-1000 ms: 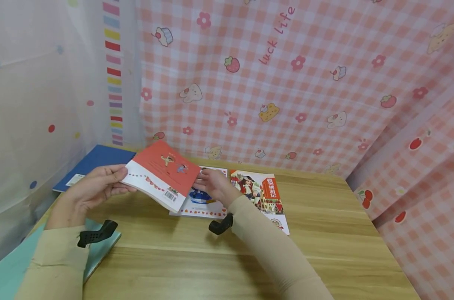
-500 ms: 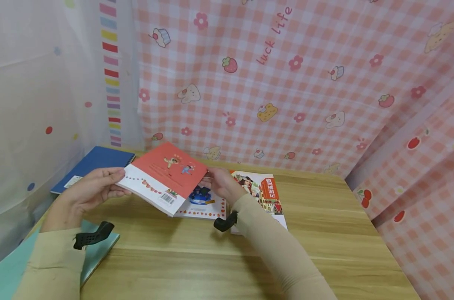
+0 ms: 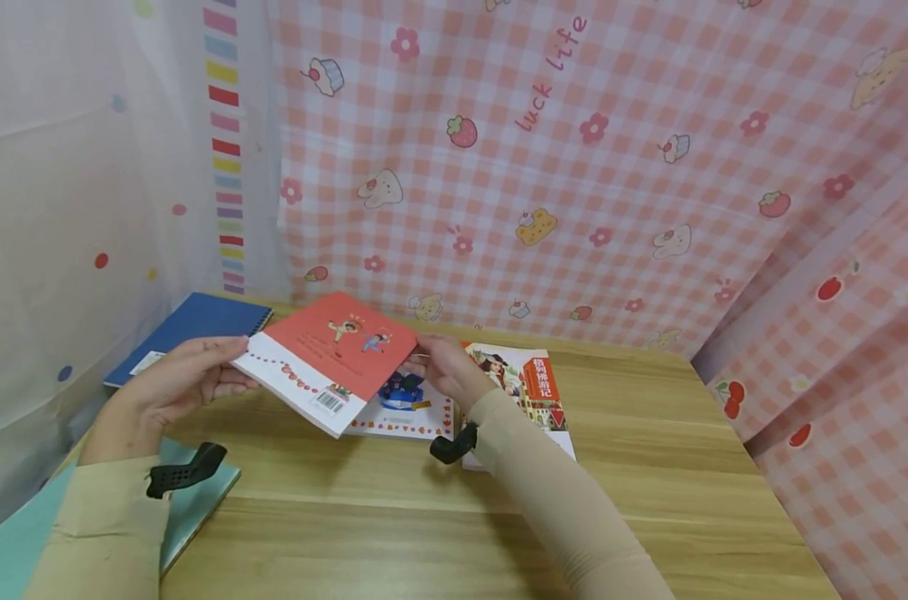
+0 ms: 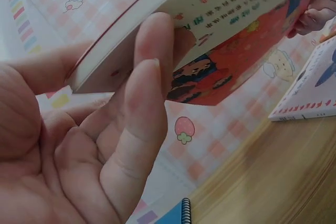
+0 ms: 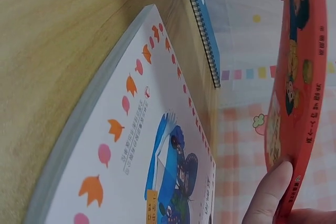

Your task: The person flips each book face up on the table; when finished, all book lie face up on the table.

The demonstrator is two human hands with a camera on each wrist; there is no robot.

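Holding a red book (image 3: 329,358) above the wooden table (image 3: 649,467), just left of the middle of the head view, the person keeps it lifted and tilted, its back cover with the barcode facing up. The left hand (image 3: 172,383) grasps the book's left edge, thumb on top and fingers curled beneath; the left wrist view shows those fingers (image 4: 142,114) pressed against the pages' edge. The right hand (image 3: 442,367) pinches the book's right edge, and the right wrist view shows a fingertip (image 5: 270,187) against the red cover.

Below the lifted book, a white book (image 3: 412,412) with a blue car picture lies flat on the table. Touching its right side, a picture book (image 3: 532,387) with an orange title panel lies partly under the right sleeve. A blue spiral notebook (image 3: 191,325) rests at the table's far left corner, and a teal book (image 3: 18,542) sits under the left forearm at the lower left. A pink checked curtain (image 3: 611,167) hangs behind.
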